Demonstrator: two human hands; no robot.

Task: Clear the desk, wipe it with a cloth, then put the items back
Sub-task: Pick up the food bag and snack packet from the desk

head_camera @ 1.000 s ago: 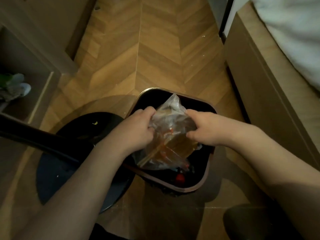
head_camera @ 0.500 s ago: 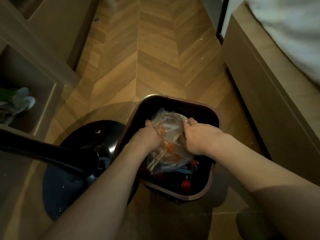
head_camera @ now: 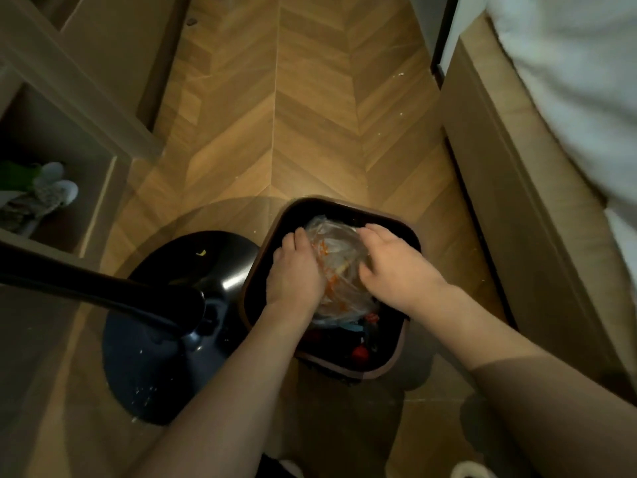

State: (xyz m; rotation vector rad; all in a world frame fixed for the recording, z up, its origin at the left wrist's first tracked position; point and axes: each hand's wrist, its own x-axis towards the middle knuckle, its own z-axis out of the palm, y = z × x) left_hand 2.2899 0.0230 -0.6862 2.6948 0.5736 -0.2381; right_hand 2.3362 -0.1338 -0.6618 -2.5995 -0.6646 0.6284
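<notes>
Bin [head_camera: 389, 369] on the wood floor [head_camera: 310, 115], dark inside, brown rim, square with rounded corners. Both hands are down inside it on a clear plastic bag [head_camera: 336, 250] with orange streaks and food scraps showing through. Left hand [head_camera: 294, 270] lies against the bag's left side, fingers fairly straight and together, pressing rather than gripping. Right hand [head_camera: 393, 267] is spread over the bag's top right, fingers lightly bent onto the plastic; can't tell if any of them pinch it. Bag sits on top of other rubbish, with red and blue bits visible at the near edge. Round black base [head_camera: 165, 357] of a stand touches the bin's left side, crumbs scattered on it. Shelf [head_camera: 113, 174] at left holds some crumpled stuff. Bed frame [head_camera: 517, 201] with white bedding [head_camera: 568, 81] at right.
</notes>
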